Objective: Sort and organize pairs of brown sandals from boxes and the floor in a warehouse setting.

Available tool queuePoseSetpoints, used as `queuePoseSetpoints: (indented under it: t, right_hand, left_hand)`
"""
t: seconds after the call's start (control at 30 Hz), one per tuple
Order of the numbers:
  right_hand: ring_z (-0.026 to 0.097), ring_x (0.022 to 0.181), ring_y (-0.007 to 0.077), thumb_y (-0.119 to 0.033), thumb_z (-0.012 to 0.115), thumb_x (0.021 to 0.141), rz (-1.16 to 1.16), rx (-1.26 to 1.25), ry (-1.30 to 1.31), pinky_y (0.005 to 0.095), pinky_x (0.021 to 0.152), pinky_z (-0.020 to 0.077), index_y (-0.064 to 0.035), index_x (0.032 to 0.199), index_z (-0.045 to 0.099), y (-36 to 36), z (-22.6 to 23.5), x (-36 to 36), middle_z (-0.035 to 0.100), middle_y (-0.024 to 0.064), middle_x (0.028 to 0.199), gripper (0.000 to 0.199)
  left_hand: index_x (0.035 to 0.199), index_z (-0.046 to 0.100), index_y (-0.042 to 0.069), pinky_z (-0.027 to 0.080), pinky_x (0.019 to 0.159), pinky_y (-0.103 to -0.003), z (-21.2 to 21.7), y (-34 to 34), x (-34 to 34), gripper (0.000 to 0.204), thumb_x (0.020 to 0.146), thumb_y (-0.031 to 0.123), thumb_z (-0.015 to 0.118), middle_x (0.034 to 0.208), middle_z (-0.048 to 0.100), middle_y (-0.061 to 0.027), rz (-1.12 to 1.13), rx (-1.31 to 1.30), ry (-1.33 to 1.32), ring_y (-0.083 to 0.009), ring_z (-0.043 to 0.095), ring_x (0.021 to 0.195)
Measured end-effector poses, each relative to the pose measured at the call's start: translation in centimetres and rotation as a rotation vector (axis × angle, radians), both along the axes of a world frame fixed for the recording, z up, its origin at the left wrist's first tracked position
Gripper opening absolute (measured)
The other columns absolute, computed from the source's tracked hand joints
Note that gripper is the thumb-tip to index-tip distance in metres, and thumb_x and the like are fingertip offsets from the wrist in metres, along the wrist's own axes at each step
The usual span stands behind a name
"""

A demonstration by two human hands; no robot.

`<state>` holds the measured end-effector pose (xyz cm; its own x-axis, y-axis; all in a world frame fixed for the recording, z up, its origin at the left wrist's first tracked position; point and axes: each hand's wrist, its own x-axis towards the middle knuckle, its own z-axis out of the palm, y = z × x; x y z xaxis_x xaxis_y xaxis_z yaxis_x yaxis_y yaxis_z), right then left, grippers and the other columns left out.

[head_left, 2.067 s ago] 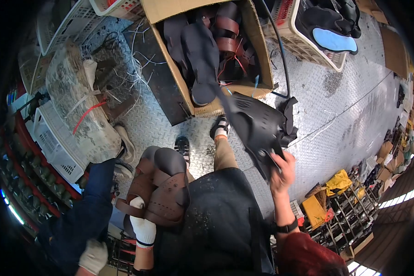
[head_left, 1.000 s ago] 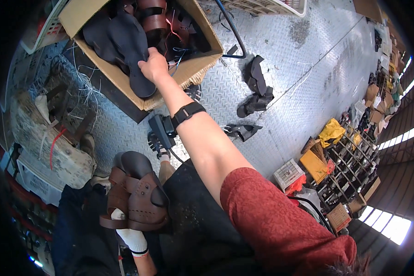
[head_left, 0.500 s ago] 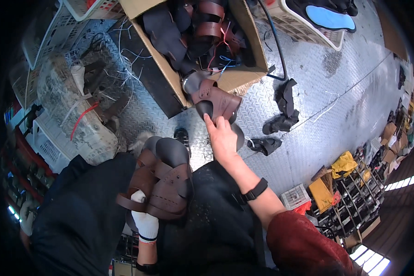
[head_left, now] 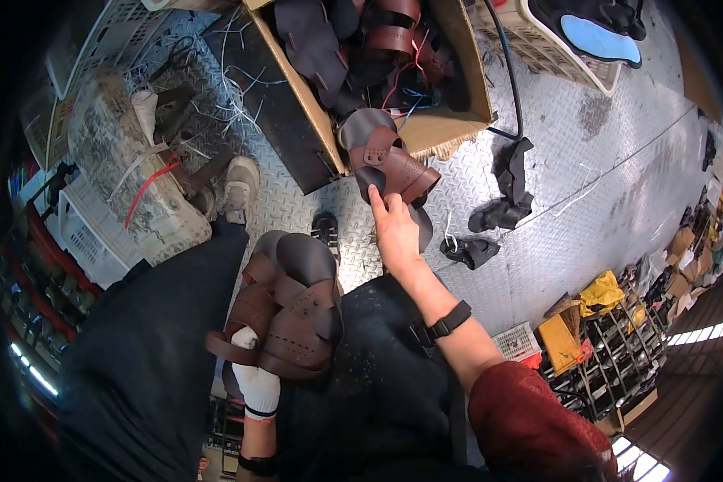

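Note:
My left hand (head_left: 257, 386), in a white glove, grips a bundle of brown strapped sandal uppers (head_left: 297, 333) with dark, rounded insole ends, held above my lap. My bare right hand (head_left: 398, 237) is closed on another brown sandal upper (head_left: 410, 177), its index finger lying along the dark inner side. This piece is tilted, with its far rounded end at the near corner of an open cardboard box (head_left: 450, 149). My right thumb is mostly hidden. More brown and black uppers (head_left: 390, 44) lie heaped inside the box.
Black straps (head_left: 502, 213) lie on the metal tread floor (head_left: 570, 161) to the right. A worn block (head_left: 128, 177) with a red tie stands at left, near plastic crates (head_left: 88, 233). A crate with a blue insole (head_left: 598, 38) is at far right. Shoes (head_left: 239, 189) are near my knees.
The view has shifted, so the box and floor items sit farther right and higher. A light shoe now shows beside the left knee. Both hands keep their holds.

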<state>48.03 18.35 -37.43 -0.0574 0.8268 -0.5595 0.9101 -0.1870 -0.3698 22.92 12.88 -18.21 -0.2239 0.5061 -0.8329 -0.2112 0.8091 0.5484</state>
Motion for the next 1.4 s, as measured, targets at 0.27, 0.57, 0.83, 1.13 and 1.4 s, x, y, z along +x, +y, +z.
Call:
queuePoseSetpoints:
  t: [0.27,0.57,0.83,1.13,1.4]
  right_hand:
    - [0.054,0.089,0.0262,0.001,0.055,0.074,-0.02,0.041,0.019,0.036,0.065,0.0511,-0.0119,0.131,0.043,0.0,0.6,0.2,0.046,0.0093,0.098,0.059]
    - [0.053,0.086,0.0276,0.005,0.054,0.071,-0.28,0.114,0.228,0.038,0.069,0.0479,-0.0088,0.12,0.054,1.4,2.8,0.8,0.048,0.0115,0.091,0.05]
    - [0.05,0.082,0.0238,0.004,0.058,0.071,-0.653,0.273,0.278,0.0308,0.072,0.0427,-0.0032,0.112,0.057,3.4,8.3,4.2,0.047,0.0102,0.086,0.042]
    - [0.055,0.075,0.0271,0.003,0.057,0.069,-0.097,0.013,0.615,0.0361,0.06,0.0485,-0.0139,0.118,0.055,2.8,16.4,-1.0,0.047,0.0093,0.087,0.052]
    - [0.055,0.073,0.0285,0.002,0.057,0.074,-0.191,-0.031,0.872,0.0354,0.06,0.0469,-0.0035,0.102,0.058,1.9,17.7,-1.5,0.048,0.0108,0.089,0.028]
  left_hand:
    - [0.134,0.032,0.005,0.036,0.101,-0.036,0.0,0.5,0.3,0.042,0.094,0.01,0.044,0.134,0.038,-0.0103,-0.069,0.012,0.043,-0.0232,0.041,0.121]
    - [0.121,0.045,0.002,0.038,0.096,-0.032,-0.9,-0.2,0.7,0.03,0.09,0.004,0.046,0.122,0.048,-0.0085,-0.144,0.06,0.157,-0.0188,0.048,0.111]
    - [0.123,0.043,-0.001,0.04,0.094,-0.034,-0.7,0.7,1.5,0.04,0.084,-0.001,0.052,0.12,0.05,-0.0114,-0.28,0.108,0.306,-0.0208,0.05,0.11]
    - [0.122,0.048,-0.006,0.048,0.081,-0.036,1.1,8.5,7.9,0.052,0.074,0.004,0.064,0.106,0.06,-0.0229,-1.131,0.397,0.675,-0.035,0.06,0.096]
    - [0.123,0.055,0.015,0.047,0.055,-0.04,1.5,9.8,7.6,0.059,0.064,0.005,0.055,0.079,0.056,-0.0171,-1.394,0.307,0.512,-0.0311,0.058,0.065]
